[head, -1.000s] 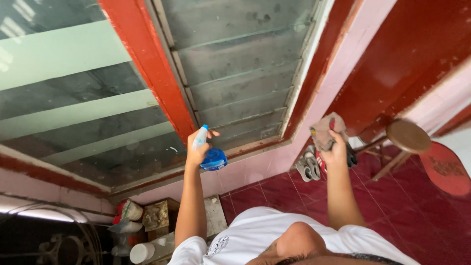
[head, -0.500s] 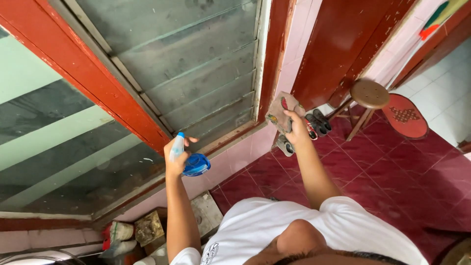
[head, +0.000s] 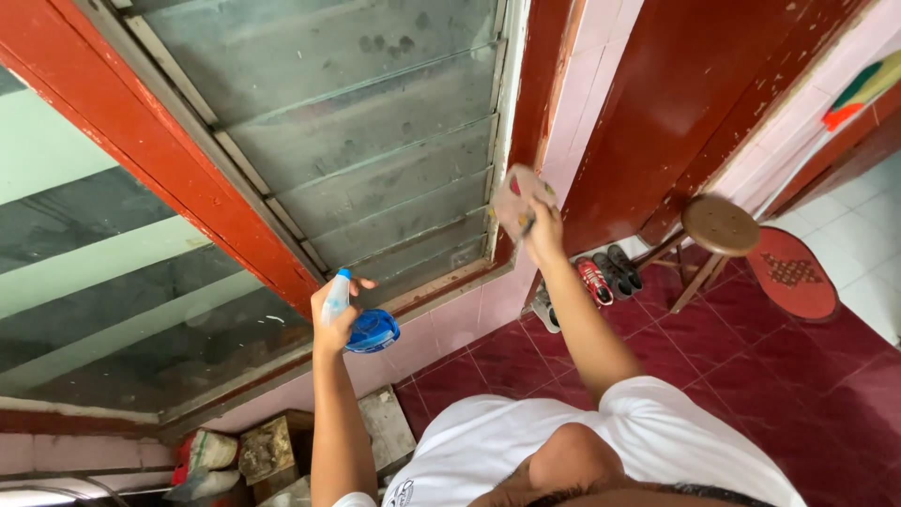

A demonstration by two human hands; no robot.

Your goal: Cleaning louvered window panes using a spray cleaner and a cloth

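My left hand (head: 334,319) grips a blue spray bottle (head: 368,329) with a white trigger head, held up in front of the lower corner of a dusty louvred glass window (head: 375,160). My right hand (head: 542,235) holds a crumpled brownish cloth (head: 518,199) raised against the window's right frame, near the red post (head: 540,84). Both arms reach out from my white shirt at the bottom of the view.
A red wooden frame (head: 188,178) divides the louvres from a larger glass pane (head: 103,272) on the left. Shoes (head: 601,277) lie on the dark red tiled floor by the pink wall. A round wooden stool (head: 718,225) and a red mat (head: 798,272) stand right. Clutter sits bottom left.
My right hand has lifted the cloth up and left, from near the shoes to the window's right frame. The spray bottle hand has stayed at about the same spot; the view shifted.
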